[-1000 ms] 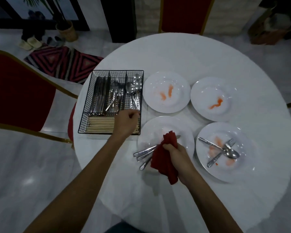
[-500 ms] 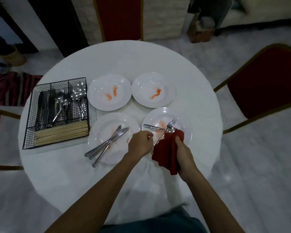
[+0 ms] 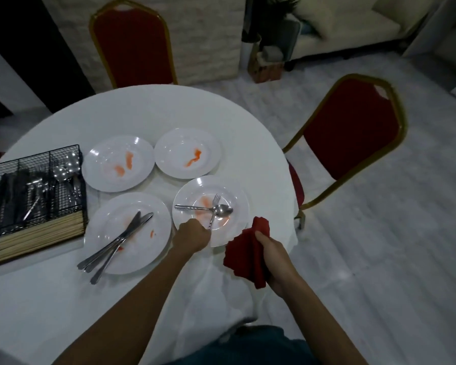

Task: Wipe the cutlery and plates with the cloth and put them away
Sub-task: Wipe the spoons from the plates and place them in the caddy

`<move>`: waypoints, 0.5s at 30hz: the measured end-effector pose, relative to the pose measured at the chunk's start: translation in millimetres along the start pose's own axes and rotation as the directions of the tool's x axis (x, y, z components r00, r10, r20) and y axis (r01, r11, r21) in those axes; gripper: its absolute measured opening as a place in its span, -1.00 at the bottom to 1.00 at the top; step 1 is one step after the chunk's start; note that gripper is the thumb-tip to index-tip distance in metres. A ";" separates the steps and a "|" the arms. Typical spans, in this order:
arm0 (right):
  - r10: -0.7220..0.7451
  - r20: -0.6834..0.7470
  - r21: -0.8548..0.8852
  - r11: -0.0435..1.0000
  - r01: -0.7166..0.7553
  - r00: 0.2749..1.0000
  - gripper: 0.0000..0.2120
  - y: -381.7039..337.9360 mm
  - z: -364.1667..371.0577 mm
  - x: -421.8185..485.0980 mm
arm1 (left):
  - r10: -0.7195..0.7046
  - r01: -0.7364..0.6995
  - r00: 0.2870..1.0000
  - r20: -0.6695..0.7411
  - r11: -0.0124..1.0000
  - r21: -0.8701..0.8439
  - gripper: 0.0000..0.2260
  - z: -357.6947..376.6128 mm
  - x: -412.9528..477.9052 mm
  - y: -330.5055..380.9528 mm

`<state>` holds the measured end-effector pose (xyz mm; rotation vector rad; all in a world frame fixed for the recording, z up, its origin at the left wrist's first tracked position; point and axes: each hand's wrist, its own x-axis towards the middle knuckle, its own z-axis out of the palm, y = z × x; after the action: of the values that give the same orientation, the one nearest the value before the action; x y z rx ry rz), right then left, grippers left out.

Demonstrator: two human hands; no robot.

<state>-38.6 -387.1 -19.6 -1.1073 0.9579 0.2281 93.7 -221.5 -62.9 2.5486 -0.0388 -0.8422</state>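
Plates: four white plates, all smeared orange-red, on a round white table [image 3: 148, 111]. Left hand [image 3: 192, 236], fingers closed, pinches the fork [image 3: 213, 213] handle on the near right plate [image 3: 237, 196], where a spoon [image 3: 208, 208] crosses it. Right hand [image 3: 273, 255] grips a bunched red cloth [image 3: 245, 255] beside that plate. No writing is legible.

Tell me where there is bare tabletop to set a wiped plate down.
Bare table lies beyond the two far plates, toward the far chair. More lies near the person, below the knife plate and left of the left forearm. The middle is crowded: four plates nearly touch, with the wire caddy close on their left.
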 end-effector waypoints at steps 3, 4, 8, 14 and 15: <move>0.009 0.005 0.067 0.998 -0.009 1.000 -0.61 -4.8 3.2 8.9 | 0.016 -0.002 0.997 0.072 0.981 -0.196 -0.73 -11.2 -24.9 7.9; 0.002 0.016 0.088 0.996 -0.004 1.000 -0.58 -6.9 5.9 11.3 | 0.022 0.006 0.995 0.099 0.960 -0.280 -0.75 -15.4 -35.9 11.8; -0.022 0.096 0.068 0.998 0.015 0.995 -0.51 -13.4 28.0 16.2 | 0.120 -0.045 0.983 0.140 0.893 -0.447 -0.82 -26.1 -76.9 33.8; -0.060 0.199 0.032 0.998 0.054 0.978 -0.72 -17.9 72.3 15.9 | 0.140 -0.123 0.990 0.025 0.928 -0.351 -0.84 -15.5 -101.6 35.2; -0.031 0.185 0.100 0.995 0.013 0.982 -0.73 -21.0 74.2 19.0 | 0.154 -0.125 0.987 0.054 0.927 -0.353 -0.83 -14.8 -105.9 31.5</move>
<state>25.2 -340.4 -11.9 -0.9873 0.7814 0.2590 19.6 -226.3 20.3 2.1522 -0.0876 -0.8157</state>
